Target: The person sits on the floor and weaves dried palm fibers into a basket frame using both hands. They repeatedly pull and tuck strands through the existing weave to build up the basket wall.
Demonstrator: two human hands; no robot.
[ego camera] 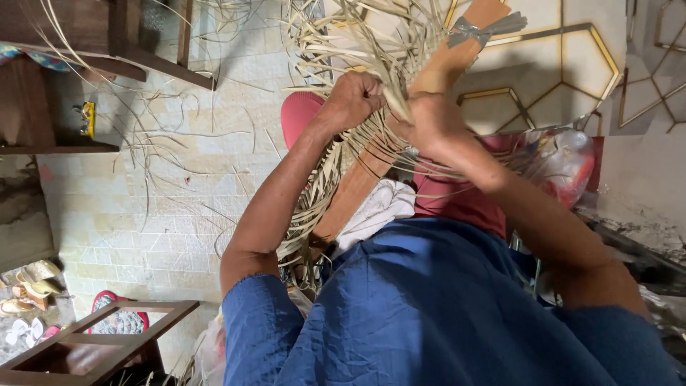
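Observation:
My left hand (351,100) grips pale dried palm-leaf strips (343,43) that fan out above it. My right hand (432,123) is closed on the same bundle of strips beside it, where they cross a long wooden board (357,182). The board runs diagonally from my lap up to the top of the view, with a grey tape patch (468,30) near its far end. A partly woven band of strips (311,214) hangs down along the board under my left forearm. Both arms wear blue sleeves.
A tiled floor (143,214) with loose strips lies at left. Wooden furniture (107,43) stands at top left, a wooden frame (93,343) at bottom left, near sandals (28,286). A red stool (296,114) sits behind the hands. A plastic bag (564,161) lies at right.

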